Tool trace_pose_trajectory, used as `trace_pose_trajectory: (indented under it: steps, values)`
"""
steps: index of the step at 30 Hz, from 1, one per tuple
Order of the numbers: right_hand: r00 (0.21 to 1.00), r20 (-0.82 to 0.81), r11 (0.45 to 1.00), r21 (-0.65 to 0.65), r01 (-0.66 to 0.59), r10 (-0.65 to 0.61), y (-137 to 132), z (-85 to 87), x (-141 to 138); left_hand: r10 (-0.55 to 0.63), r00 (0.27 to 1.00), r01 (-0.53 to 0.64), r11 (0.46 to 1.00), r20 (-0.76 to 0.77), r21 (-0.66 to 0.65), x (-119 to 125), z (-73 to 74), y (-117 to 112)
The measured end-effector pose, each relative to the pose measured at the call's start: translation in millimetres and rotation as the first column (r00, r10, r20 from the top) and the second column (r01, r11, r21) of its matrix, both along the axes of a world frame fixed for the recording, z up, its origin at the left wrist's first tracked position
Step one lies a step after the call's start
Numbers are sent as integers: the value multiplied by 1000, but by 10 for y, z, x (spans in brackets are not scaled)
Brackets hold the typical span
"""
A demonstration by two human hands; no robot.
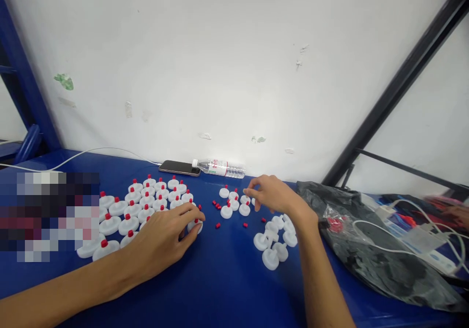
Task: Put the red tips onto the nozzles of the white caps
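My left hand [172,228] is closed, thumb and fingers around a white round nozzle cap [194,226] with a red tip. Behind and left of it stand several similar red-tipped white caps [146,200], in rows. My right hand [270,193] reaches to the back of the table, its fingertips pinched at the top of another white cap [245,200]; the top of that cap is hidden by the fingers. A small group of red-tipped caps [226,211] stands beside it. Several loose small red caps [217,225] lie between my hands. White nozzle pieces without red tips [271,258] lie heaped near my right forearm.
Against the wall lie a phone [179,167] with a white cable and a clear plastic bottle [219,167] on its side. A dark plastic bag [384,264] covers the right side, with a power strip [427,252] and cables. The blue table [227,289] runs along the wall.
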State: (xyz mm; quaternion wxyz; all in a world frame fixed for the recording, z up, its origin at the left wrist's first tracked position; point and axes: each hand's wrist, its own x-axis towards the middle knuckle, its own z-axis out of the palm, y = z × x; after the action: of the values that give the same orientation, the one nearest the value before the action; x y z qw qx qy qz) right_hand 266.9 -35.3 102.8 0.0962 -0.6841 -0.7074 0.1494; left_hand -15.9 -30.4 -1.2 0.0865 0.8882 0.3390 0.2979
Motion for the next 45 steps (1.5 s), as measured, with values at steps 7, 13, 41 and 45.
trace_pose_trajectory:
  steps: [7, 13, 41, 45]
  values:
    - [988, 147, 997, 68, 39, -49, 34, -53, -177, -22, 999, 22, 999, -23, 26, -6, 10, -6]
    - [981, 159, 971, 226, 75, -112, -266, 40, -130, -61, 998, 61, 998, -1, 14, 1, 59, -81]
    - [948, -260, 886, 376, 273, -182, -693, -427, 315, -310, 935, 321, 946, -172, 42, 33, 63, -293]
    - [940, -338, 945, 286, 156, -53, -714, -391, 227, -280, 929, 298, 954, -241, 38, 35, 17, -329]
